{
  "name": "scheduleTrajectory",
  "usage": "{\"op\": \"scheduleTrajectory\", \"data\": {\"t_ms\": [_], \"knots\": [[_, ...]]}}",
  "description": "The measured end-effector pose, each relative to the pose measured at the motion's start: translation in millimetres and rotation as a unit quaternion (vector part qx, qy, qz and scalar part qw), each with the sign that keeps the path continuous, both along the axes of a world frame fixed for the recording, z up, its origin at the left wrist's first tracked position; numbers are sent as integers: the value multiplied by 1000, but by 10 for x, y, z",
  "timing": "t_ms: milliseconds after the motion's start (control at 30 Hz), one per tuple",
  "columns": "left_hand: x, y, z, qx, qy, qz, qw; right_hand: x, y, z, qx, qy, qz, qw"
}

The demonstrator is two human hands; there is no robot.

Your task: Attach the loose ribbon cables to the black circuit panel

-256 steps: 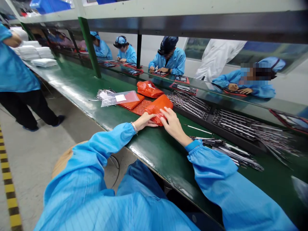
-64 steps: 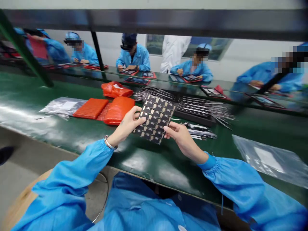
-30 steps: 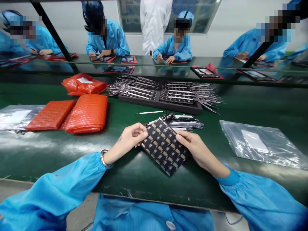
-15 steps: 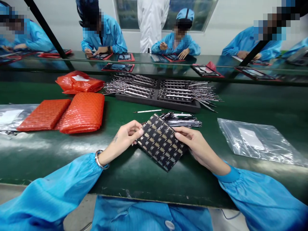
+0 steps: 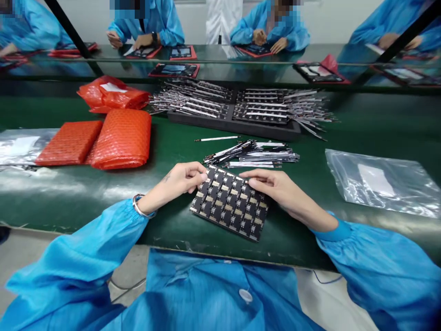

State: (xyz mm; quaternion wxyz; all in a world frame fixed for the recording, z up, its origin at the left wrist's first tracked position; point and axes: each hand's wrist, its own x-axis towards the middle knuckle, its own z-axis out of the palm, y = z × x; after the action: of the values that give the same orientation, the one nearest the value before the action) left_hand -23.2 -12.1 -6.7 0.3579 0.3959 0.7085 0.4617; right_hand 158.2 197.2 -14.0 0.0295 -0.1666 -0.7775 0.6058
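Note:
A black circuit board panel (image 5: 230, 202), made of rows of small identical boards with pale pads, is held tilted over the front of the bench. My left hand (image 5: 182, 181) pinches its upper left corner between thumb and fingers. At the upper right corner, my right hand (image 5: 280, 189) grips it with thumb and fingers; some fingertips are hidden behind it. Just beyond the panel lies a loose pile of thin black-and-white strips (image 5: 257, 152). One single strip (image 5: 217, 138) rests apart, up and to the left of that pile.
A black divided tray (image 5: 237, 125) holds more panels and bunches of strips. Red bubble-wrap packages (image 5: 120, 138) lie at left beside a clear bag (image 5: 20, 145). Another clear plastic bag (image 5: 382, 181) is at right. Co-workers in blue (image 5: 148, 23) sit behind a raised shelf (image 5: 213, 69).
The panel has turned in my hands, from standing on a corner to lying more level. My view has tipped downward, so the bench things appear higher.

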Motion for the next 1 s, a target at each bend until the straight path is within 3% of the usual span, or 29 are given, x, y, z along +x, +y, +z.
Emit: {"op": "scheduleTrajectory", "data": {"t_ms": [267, 433, 533, 633, 733, 833, 900, 1000], "knots": [[-37, -306, 40, -91, 6, 32, 995, -20, 64, -51, 206, 50, -12, 977], [-108, -452, 108, -181, 97, -8, 979, 9, 50, -124, 328, 87, 73, 938], [-146, -534, 172, -237, 185, -42, 953, 41, -2, -140, 370, 97, 142, 913], [-151, -521, 274, -287, 341, -76, 892, 55, -30, -145, 390, 82, 188, 898], [-137, -319, 367, -278, 522, -79, 803, 42, -18, -167, 392, 95, 194, 894], [-139, 57, 389, -177, 635, -111, 744, 21, -4, -197, 396, 117, 189, 891], [-156, 340, 360, -121, 661, -145, 726, 14, -8, -207, 407, 125, 183, 886], [-200, 697, 287, -99, 643, -161, 742, 16, -27, -211, 427, 131, 179, 877]]}}
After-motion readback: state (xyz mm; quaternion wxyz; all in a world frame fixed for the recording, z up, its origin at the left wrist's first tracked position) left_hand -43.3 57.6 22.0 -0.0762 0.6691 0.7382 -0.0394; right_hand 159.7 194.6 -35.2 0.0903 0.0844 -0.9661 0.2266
